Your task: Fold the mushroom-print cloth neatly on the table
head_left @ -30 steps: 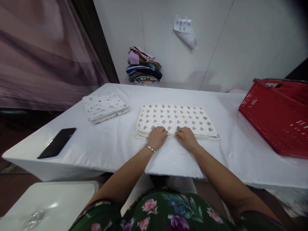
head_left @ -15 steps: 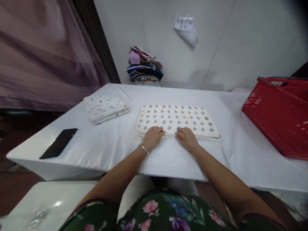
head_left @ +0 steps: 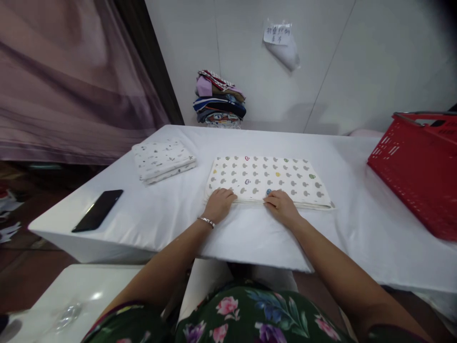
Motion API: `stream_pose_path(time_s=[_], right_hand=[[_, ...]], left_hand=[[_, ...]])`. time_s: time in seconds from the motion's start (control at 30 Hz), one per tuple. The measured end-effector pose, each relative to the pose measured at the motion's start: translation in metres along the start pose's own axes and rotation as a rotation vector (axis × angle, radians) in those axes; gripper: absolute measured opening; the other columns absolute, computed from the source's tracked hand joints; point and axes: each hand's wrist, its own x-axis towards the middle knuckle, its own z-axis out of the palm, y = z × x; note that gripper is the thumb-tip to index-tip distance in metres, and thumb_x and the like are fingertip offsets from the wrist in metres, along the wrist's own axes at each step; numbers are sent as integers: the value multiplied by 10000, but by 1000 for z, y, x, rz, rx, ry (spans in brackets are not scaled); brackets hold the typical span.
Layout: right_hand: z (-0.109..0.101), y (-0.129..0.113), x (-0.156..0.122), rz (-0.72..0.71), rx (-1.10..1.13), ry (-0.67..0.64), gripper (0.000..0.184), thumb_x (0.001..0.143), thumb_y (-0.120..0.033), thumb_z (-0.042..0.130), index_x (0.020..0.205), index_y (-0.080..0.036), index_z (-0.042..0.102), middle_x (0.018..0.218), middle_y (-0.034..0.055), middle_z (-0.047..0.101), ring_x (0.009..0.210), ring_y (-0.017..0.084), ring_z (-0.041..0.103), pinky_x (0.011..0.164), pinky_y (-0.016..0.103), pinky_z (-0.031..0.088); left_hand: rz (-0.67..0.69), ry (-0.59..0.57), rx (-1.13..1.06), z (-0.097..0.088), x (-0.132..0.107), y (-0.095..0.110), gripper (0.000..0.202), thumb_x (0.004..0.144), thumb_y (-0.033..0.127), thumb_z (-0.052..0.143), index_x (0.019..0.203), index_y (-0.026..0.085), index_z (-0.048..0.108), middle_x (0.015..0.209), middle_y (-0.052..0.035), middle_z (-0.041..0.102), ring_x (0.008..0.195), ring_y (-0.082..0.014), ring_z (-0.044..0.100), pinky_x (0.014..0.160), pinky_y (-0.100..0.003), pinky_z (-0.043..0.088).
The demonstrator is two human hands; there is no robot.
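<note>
A white cloth (head_left: 260,174) printed with grey and a few coloured mushroom-like shapes lies folded into a long rectangle on the white-covered table (head_left: 243,236). At its near edge, left of the middle, my left hand (head_left: 219,202) is closed on the layered rim, a bracelet at the wrist. My right hand (head_left: 282,206) pinches the same edge further right, by a blue printed shape. The fingertips of both hands are partly hidden. To the left rests a second folded white cloth (head_left: 162,159) with small dark prints.
A black phone (head_left: 98,210) lies near the table's left end. At the right stands a red plastic basket (head_left: 417,176). Stacked folded fabrics (head_left: 220,100) rise against the wall at the back. A white stool (head_left: 82,290) is below the table at left.
My left hand has slid a little leftward along the cloth's near edge. My right hand stays at about the same spot on the cloth. The whole view has shifted slightly.
</note>
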Motion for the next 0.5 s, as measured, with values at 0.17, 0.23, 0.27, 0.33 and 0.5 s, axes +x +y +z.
stream_pose_path(time_s=[0.17, 0.23, 0.27, 0.33, 0.5], right_hand=[[1, 1, -1, -9, 2, 2, 203, 871, -247, 496, 895, -199, 691, 871, 68, 616, 804, 196, 500, 732, 340, 397], [1, 1, -2, -11, 9, 2, 205, 872, -247, 492, 903, -200, 689, 877, 69, 614, 809, 196, 502, 734, 340, 399], [0, 1, -2, -11, 12, 2, 205, 873, -246, 491, 903, -201, 689, 880, 69, 614, 813, 197, 504, 737, 341, 399], [0, 0, -2, -8, 16, 2, 199, 870, -243, 496, 902, -198, 688, 886, 70, 615, 818, 197, 506, 743, 341, 401], [-1, -1, -2, -3, 20, -2, 201, 870, -237, 495, 914, -191, 685, 886, 68, 618, 815, 192, 510, 747, 337, 406]], left_hand=[[-5, -23, -52, 3, -3, -5, 283, 827, 135, 472, 1062, 217, 607, 1028, -62, 626, 960, -204, 522, 849, -362, 413], [-23, 2, -70, 1, -9, -12, 321, 840, 216, 503, 1156, 200, 555, 1058, -75, 616, 975, -207, 524, 860, -364, 414], [-29, 14, -70, -1, -12, -16, 329, 846, 259, 510, 1166, 192, 547, 1060, -81, 615, 978, -210, 526, 859, -366, 416], [-31, 28, -59, -6, -20, -26, 284, 852, 296, 514, 1107, 186, 579, 1052, -85, 619, 983, -213, 531, 857, -364, 416], [-27, 34, -5, -18, -32, -44, 179, 838, 181, 508, 970, 196, 628, 1000, -62, 645, 960, -202, 541, 850, -361, 404]])
